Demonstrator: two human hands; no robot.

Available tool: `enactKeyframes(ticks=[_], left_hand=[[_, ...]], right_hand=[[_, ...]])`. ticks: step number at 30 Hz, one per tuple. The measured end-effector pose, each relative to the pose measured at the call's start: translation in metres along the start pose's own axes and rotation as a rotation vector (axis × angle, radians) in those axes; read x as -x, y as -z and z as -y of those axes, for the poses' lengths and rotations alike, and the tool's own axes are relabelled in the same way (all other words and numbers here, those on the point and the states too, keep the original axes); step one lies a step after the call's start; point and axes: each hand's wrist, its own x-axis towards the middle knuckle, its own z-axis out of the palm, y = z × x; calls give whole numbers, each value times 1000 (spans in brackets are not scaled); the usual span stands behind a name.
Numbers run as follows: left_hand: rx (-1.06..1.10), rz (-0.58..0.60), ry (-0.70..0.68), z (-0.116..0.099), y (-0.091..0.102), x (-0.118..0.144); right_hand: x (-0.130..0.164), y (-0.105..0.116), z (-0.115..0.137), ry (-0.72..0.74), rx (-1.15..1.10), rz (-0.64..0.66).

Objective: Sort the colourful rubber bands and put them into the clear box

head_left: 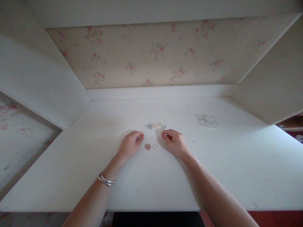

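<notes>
My left hand (131, 142) rests on the white table with thumb and index finger pinched together. My right hand (174, 141) is closed in a similar pinch across from it. Whatever lies between the fingertips of either hand, if anything, is too small to make out. Between and just below the hands sit a cluster of pinkish rings (147, 147), like small rubber bands, and a single yellow ring (154, 146). Beyond the fingertips lie several grey and yellow rings (150, 125), another yellow ring (159, 124) and some green rings (164, 126) close to my right hand.
A clear plastic bag (206, 120) lies flat at the back right of the table (224, 176). White panels stand at both sides, and a low ledge (161, 91) runs along the flowered back wall (142, 56). Silver bangles (106, 179) circle my left wrist.
</notes>
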Motion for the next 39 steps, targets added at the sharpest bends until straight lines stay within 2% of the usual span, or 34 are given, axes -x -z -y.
enactKeyframes(ticks=[3, 6, 10, 14, 22, 28, 34, 39], left_hand=[[-86, -3, -39, -4, -2, -20], [-178, 55, -80, -11, -6, -41], [-271, 149, -124, -19, -18, -59], [-334, 186, -125, -23, -27, -64], [-314, 207, -116, -23, -27, -62], [-386, 240, -129, -27, -22, -56], [-269, 209, -155, -30, -5, -26], [-197, 261, -188, -42, -2, 2]], right_hand=[[-7, -2, -9, -120, -57, -39], [-10, -2, -12, -189, -95, -41], [-11, -2, -13, -184, -107, -19], [-12, -5, -15, -151, -92, -23], [-13, -6, -17, -112, -50, -11], [-11, -4, -16, -93, -41, 5], [-10, -5, -18, -73, -45, 13], [-10, -6, -19, -58, -28, 14]])
